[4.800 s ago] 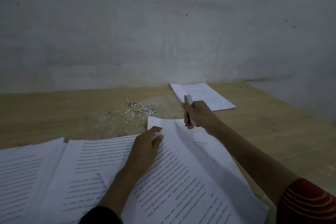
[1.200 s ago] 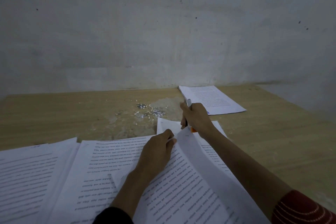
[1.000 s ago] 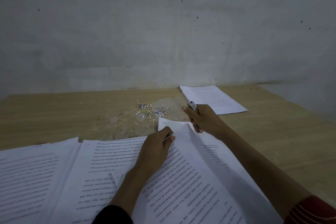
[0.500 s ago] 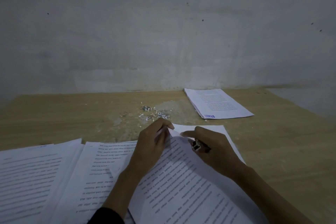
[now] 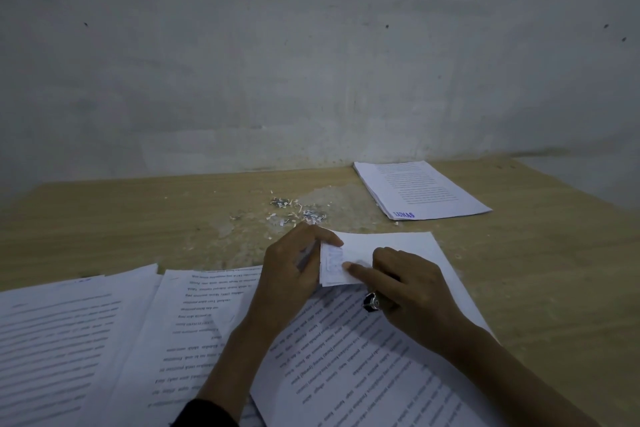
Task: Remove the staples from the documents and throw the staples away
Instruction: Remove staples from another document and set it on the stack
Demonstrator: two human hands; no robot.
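– Both hands are seen low on the papers. What is held by the left hand?
– A folded-back corner of the top document is pinched between its thumb and fingers.
– And the right hand?
– A small dark tool is gripped in its curled fingers. Its pointing finger is laid straight on the same corner.
– Is a staple seen there?
– It cannot be told. The corner is too small and dim.
– Where are the loose staples found?
– They are spread in a little heap with paper bits on the worktop, just past the hands.
– What else is laid out?
– One stack with a blue stamp is placed far back on the right, near the wall. More printed sheets are spread on the left, beside and under the left arm.
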